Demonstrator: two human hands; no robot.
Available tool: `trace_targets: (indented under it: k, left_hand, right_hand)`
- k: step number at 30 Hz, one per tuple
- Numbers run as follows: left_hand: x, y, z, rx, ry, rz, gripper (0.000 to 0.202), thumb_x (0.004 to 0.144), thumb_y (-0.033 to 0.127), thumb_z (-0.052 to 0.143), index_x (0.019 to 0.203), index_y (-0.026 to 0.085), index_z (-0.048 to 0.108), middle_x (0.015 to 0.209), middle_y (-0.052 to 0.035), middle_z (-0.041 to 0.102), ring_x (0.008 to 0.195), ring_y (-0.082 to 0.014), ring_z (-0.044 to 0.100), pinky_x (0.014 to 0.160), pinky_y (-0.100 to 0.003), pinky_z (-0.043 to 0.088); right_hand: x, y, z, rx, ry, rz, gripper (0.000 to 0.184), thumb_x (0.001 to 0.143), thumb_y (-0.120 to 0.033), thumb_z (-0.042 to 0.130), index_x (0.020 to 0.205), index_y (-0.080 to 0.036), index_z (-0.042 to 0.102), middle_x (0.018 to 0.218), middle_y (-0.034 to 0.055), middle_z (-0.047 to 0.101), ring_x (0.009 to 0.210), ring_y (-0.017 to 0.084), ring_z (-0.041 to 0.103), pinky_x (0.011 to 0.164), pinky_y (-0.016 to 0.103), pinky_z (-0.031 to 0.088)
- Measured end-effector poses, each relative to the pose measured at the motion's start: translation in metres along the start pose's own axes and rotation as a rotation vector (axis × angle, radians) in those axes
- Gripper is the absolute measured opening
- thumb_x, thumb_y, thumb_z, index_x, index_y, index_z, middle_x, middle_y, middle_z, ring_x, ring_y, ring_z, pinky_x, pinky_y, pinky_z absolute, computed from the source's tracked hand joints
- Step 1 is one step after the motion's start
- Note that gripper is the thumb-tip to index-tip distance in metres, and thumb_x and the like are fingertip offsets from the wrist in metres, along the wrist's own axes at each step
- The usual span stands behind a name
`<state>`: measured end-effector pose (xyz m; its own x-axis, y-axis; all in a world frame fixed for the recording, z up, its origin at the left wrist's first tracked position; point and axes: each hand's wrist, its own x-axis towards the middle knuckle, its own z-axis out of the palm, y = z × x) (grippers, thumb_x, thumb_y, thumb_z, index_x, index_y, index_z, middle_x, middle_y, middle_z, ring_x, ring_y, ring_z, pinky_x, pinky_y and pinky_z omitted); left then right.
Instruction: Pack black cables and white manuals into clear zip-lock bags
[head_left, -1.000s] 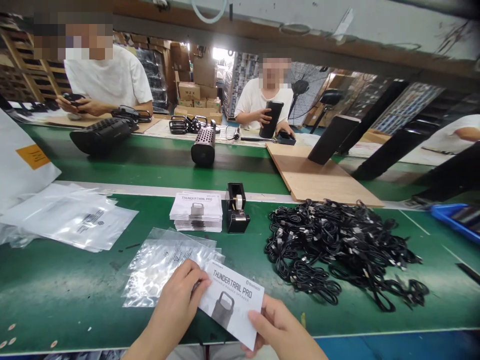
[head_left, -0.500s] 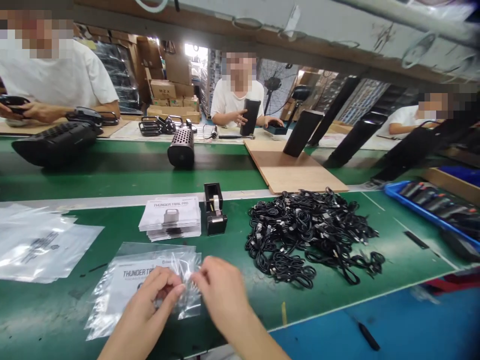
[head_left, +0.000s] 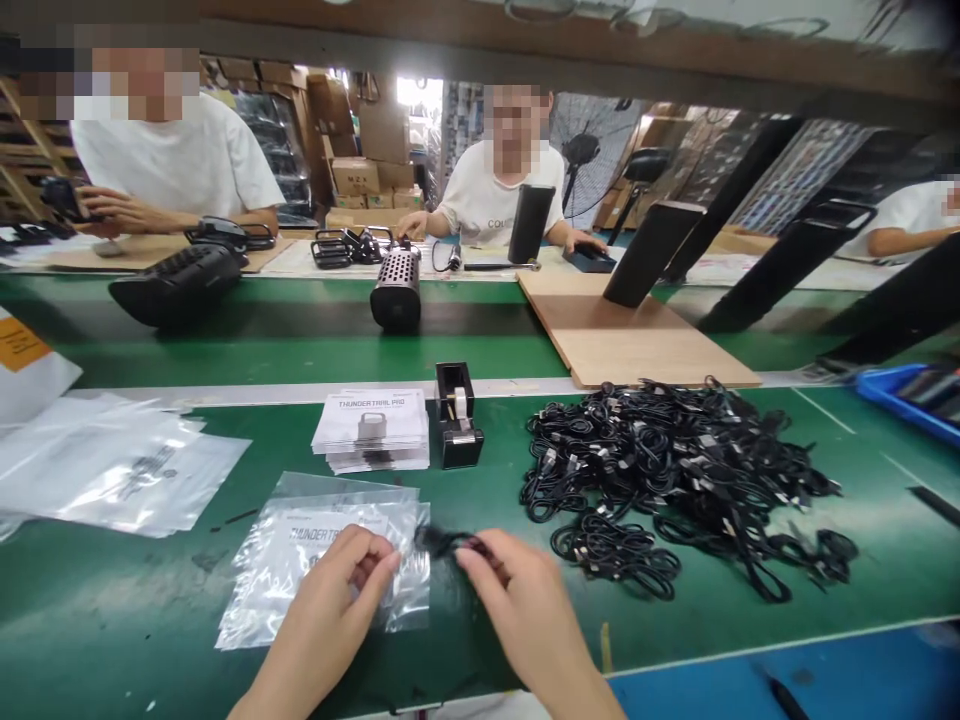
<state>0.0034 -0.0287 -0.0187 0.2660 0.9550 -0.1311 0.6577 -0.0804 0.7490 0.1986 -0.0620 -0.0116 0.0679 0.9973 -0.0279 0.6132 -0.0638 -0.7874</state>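
In front of me lies a small stack of clear plastic bags (head_left: pixel 259 590) with printed "Thunder Trail" booklets inside. My left hand (head_left: pixel 334 595) is closed in a pinch at the right part of the top bag. Between the thumb and fingers of my right hand (head_left: pixel 525 590) is a coiled black cable (head_left: pixel 439 541), its far end blurred at the bag's right edge. To the right spreads a heap of black cables (head_left: pixel 637 455) with metal plugs. Behind the bags stand a stack of booklets (head_left: pixel 367 420) and a black tape dispenser (head_left: pixel 459 430).
Larger plastic bags (head_left: pixel 127 470) lie at the left. Beyond, on the green belt, are a perforated black speaker body (head_left: pixel 396 290), another black housing (head_left: pixel 176 285) and a wooden board (head_left: pixel 645 345). A blue tray (head_left: pixel 911 400) sits at right. Co-workers sit opposite.
My right hand has moved right, away from the bag, and a black cable now shows in its fingers. My left hand stays at the bag. The view has turned slightly left.
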Motion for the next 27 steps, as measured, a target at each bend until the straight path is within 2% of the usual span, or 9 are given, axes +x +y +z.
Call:
trace_targets:
  k: [2, 4, 7, 12, 16, 20, 23, 25, 27]
  left_hand:
    - [0.0, -0.003, -0.001, -0.065, 0.035, -0.003, 0.02, 0.085, 0.04, 0.041, 0.076, 0.024, 0.049, 0.073, 0.0013, 0.052, 0.068, -0.016, 0.052, 0.064, -0.026, 0.042]
    - [-0.001, -0.005, -0.002, -0.141, 0.064, 0.005, 0.019, 0.086, 0.039, 0.041, 0.076, 0.024, 0.048, 0.075, 0.0012, 0.05, 0.071, -0.0158, 0.052, 0.066, -0.026, 0.042]
    - [-0.002, -0.007, -0.002, -0.197, 0.098, 0.047, 0.019, 0.086, 0.037, 0.041, 0.075, 0.023, 0.048, 0.079, 0.0002, 0.048, 0.077, -0.0163, 0.051, 0.07, -0.027, 0.042]
    - [-0.007, 0.002, -0.003, -0.145, 0.224, 0.053, 0.02, 0.082, 0.041, 0.047, 0.077, 0.023, 0.054, 0.097, -0.0044, 0.045, 0.093, -0.0217, 0.048, 0.078, -0.034, 0.041]
    - [-0.011, 0.011, -0.008, -0.061, 0.383, 0.082, 0.021, 0.081, 0.041, 0.048, 0.075, 0.023, 0.056, 0.099, -0.0047, 0.043, 0.098, -0.0247, 0.045, 0.088, -0.043, 0.035]
    - [-0.013, 0.01, -0.011, -0.035, 0.372, 0.109, 0.021, 0.08, 0.04, 0.049, 0.074, 0.023, 0.059, 0.1, -0.0058, 0.044, 0.102, -0.0261, 0.045, 0.086, -0.043, 0.038]
    - [-0.013, 0.007, -0.011, -0.033, 0.369, 0.129, 0.021, 0.08, 0.04, 0.05, 0.072, 0.023, 0.06, 0.098, -0.006, 0.046, 0.102, -0.0262, 0.046, 0.084, -0.041, 0.041]
    - [-0.013, 0.009, -0.014, -0.049, 0.382, 0.14, 0.021, 0.08, 0.039, 0.049, 0.071, 0.022, 0.059, 0.098, -0.006, 0.045, 0.104, -0.0263, 0.045, 0.084, -0.04, 0.042]
    - [-0.014, 0.013, -0.021, -0.092, 0.416, 0.129, 0.021, 0.081, 0.039, 0.047, 0.072, 0.022, 0.057, 0.099, -0.0056, 0.045, 0.105, -0.0255, 0.045, 0.085, -0.04, 0.04]
  right_hand:
    - [0.0, -0.005, 0.011, 0.198, -0.183, 0.082, 0.029, 0.09, -0.034, 0.038, 0.074, -0.02, 0.057, 0.064, -0.0002, 0.062, 0.058, 0.014, 0.056, 0.052, 0.022, 0.037]
    - [0.002, -0.007, 0.015, 0.207, -0.226, 0.1, 0.031, 0.089, -0.033, 0.04, 0.068, -0.018, 0.057, 0.062, -0.0006, 0.059, 0.057, 0.013, 0.054, 0.052, 0.022, 0.035]
    - [0.005, -0.011, 0.014, 0.145, -0.164, 0.016, 0.031, 0.086, -0.028, 0.046, 0.059, -0.017, 0.055, 0.068, -0.0002, 0.054, 0.064, 0.013, 0.051, 0.058, 0.022, 0.034]
    - [0.011, -0.028, 0.025, 0.295, -0.088, 0.005, 0.029, 0.086, -0.027, 0.046, 0.065, -0.016, 0.062, 0.067, -0.0012, 0.049, 0.062, 0.011, 0.049, 0.056, 0.021, 0.034]
    - [0.021, -0.04, 0.039, 0.24, -0.088, 0.001, 0.011, 0.076, -0.022, 0.059, 0.068, -0.019, 0.067, 0.064, -0.0019, 0.057, 0.06, 0.012, 0.05, 0.055, 0.021, 0.034]
    - [0.027, -0.046, 0.037, 0.188, -0.03, 0.011, 0.018, 0.081, -0.026, 0.052, 0.072, -0.019, 0.066, 0.063, -0.0011, 0.062, 0.059, 0.013, 0.052, 0.055, 0.021, 0.034]
    - [0.027, -0.051, 0.029, 0.144, -0.215, -0.167, 0.035, 0.088, -0.027, 0.037, 0.062, -0.017, 0.059, 0.053, -0.0026, 0.053, 0.051, 0.01, 0.045, 0.047, 0.02, 0.028]
    - [0.026, -0.059, 0.021, 0.054, -0.363, -0.313, 0.037, 0.089, -0.025, 0.034, 0.059, -0.017, 0.055, 0.051, -0.0038, 0.047, 0.048, 0.009, 0.041, 0.046, 0.02, 0.025]
    - [0.028, -0.07, 0.012, -0.005, -0.414, -0.395, 0.035, 0.09, -0.025, 0.033, 0.065, -0.018, 0.056, 0.055, -0.004, 0.049, 0.051, 0.009, 0.042, 0.048, 0.019, 0.028]
